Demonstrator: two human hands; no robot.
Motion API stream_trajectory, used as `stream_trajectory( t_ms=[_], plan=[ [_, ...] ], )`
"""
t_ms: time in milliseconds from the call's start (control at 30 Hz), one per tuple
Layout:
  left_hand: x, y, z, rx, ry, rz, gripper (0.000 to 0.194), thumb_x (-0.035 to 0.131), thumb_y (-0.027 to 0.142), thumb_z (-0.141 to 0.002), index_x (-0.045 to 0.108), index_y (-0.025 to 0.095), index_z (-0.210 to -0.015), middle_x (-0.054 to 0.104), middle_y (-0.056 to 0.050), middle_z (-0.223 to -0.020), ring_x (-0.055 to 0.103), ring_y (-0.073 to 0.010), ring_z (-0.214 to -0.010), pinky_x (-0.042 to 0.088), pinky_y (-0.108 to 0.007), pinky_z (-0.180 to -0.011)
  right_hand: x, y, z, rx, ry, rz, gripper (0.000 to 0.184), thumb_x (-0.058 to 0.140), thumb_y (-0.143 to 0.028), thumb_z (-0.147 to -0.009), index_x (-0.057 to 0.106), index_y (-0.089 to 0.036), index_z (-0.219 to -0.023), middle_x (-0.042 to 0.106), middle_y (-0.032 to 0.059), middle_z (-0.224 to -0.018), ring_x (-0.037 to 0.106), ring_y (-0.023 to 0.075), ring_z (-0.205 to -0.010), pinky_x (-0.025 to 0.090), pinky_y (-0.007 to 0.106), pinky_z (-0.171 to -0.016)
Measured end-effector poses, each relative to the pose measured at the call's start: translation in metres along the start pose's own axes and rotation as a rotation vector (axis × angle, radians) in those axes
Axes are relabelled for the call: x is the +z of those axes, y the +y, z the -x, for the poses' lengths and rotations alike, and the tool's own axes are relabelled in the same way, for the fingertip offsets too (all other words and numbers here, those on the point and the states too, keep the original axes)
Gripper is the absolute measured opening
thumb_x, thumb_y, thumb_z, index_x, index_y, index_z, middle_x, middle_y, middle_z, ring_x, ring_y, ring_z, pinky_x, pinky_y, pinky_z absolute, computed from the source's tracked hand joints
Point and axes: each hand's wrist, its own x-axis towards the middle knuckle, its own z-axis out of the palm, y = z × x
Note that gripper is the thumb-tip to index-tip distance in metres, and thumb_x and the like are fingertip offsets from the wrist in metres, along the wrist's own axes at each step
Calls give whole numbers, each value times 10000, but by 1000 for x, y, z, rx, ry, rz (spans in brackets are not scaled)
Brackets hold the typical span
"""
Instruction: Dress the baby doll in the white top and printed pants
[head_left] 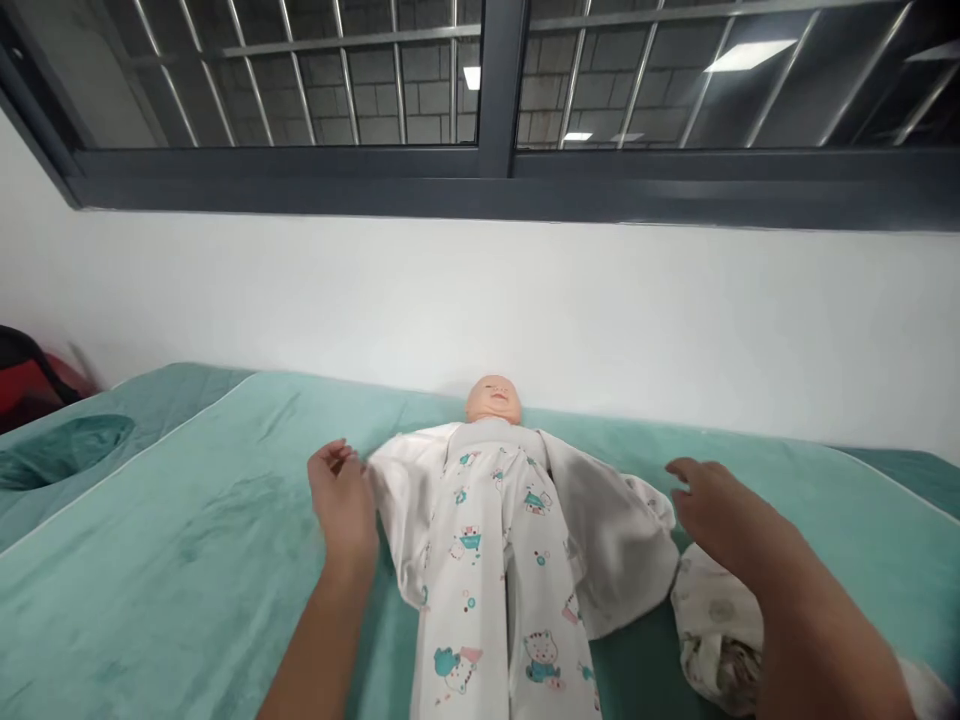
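A baby doll (493,398) lies on its back on the teal cover, its head toward the wall. White trousers printed with small teal and pink animals (469,600) lie over its body and run down toward me. A white top with wide sleeves (615,535) is spread out around the doll. My left hand (345,500) is beside the sleeve at the left, fingers loosely bent and nothing visible in them. Past the end of the other sleeve, my right hand (709,505) hovers with thumb and fingers apart, holding nothing.
A bunched white printed cloth (716,620) lies under my right forearm. The teal padded cover (210,540) meets a white wall (480,300) below a barred window. At the far left are a dark teal hollow (67,450) and a red and black object (30,375).
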Motion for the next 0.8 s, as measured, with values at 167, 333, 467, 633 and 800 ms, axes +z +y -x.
stream_trajectory(
  t_ms=[167,333,467,633,800],
  plan=[
    [29,-15,3,597,-467,-436,343,495,330,-886,548,217,-1206,522,-120,-1307,462,-273,-1240,343,-482,-1044,15,-124,13,-459,-65,-375,255,397,-260,-912,590,-222,-1075,624,64,-1122,579,194,-1023,437,323,-875],
    [38,-29,-6,597,-570,-831,349,435,371,-920,562,192,-1190,641,-135,-1122,551,-312,-1097,298,-570,-1004,64,-220,-20,-693,-358,-21,282,500,-332,-874,599,-164,-1078,608,110,-1149,561,221,-1069,430,316,-842],
    [31,-31,-17,565,-548,-905,304,342,319,-951,612,195,-1012,663,-104,-973,575,-275,-985,402,-427,-847,78,-239,-49,-677,-516,239,388,629,-427,-749,625,-162,-1033,646,135,-1089,623,269,-926,449,317,-670],
    [27,-24,-23,432,-488,-931,349,280,295,-965,608,174,-961,668,-104,-956,582,-258,-933,414,-364,-755,67,-239,-53,-627,-554,347,316,605,-314,-738,627,-161,-1013,672,133,-1010,643,242,-772,429,295,-575],
    [29,-20,-24,344,-502,-962,316,302,285,-955,595,187,-1023,668,-92,-1011,585,-262,-987,415,-368,-777,77,-250,-44,-779,-600,341,317,595,-378,-774,630,-219,-1045,659,90,-1071,640,237,-866,451,291,-645]
  ],
)
